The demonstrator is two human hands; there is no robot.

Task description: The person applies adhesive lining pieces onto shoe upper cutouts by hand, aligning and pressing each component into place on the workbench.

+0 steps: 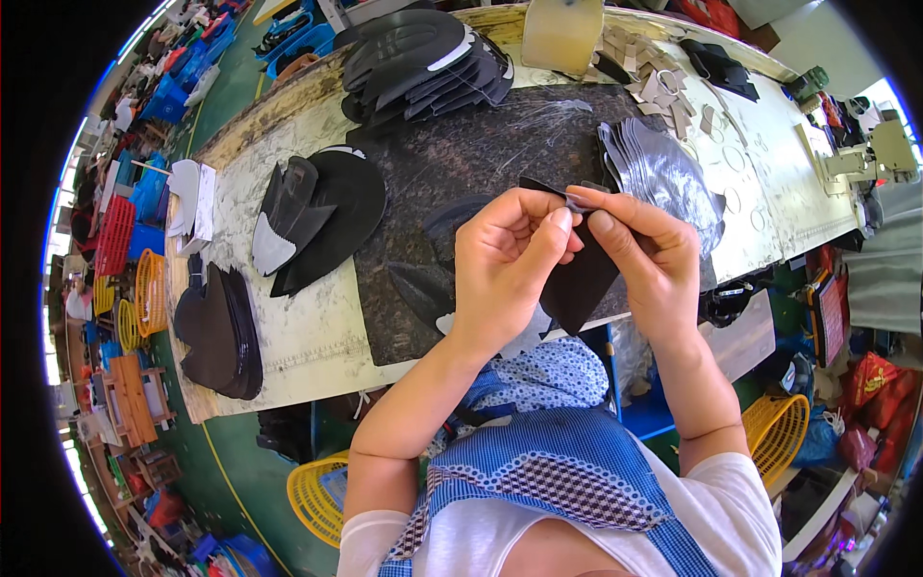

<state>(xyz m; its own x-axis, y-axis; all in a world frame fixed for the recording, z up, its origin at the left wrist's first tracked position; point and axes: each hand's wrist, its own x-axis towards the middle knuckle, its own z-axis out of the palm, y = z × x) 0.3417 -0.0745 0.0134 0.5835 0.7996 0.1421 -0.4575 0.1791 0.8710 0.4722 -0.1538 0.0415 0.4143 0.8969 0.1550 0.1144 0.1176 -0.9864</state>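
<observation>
A black flat cut piece [580, 288], leather-like, hangs between my hands above the table's near edge. My left hand [500, 264] pinches its upper edge between thumb and fingers. Close beside it, my right hand [663, 255] grips the same edge, the two sets of fingertips almost touching. A small greyish bit shows at the fingertips, too small to make out. Under my left hand, more dark cut pieces [423, 288] lie on a dark speckled board [404, 341], partly hidden by my wrist. Just beyond my right hand is a fanned stack of shiny black pieces [663, 173].
A tall pile of black curved pieces [413, 72] stands at the back. Black pieces with white edging [332, 207] and a dark stack [216, 337] lie left. Beige scraps [663, 91] litter the back right, near a machine [860, 159]. Yellow baskets [779, 438] stand below.
</observation>
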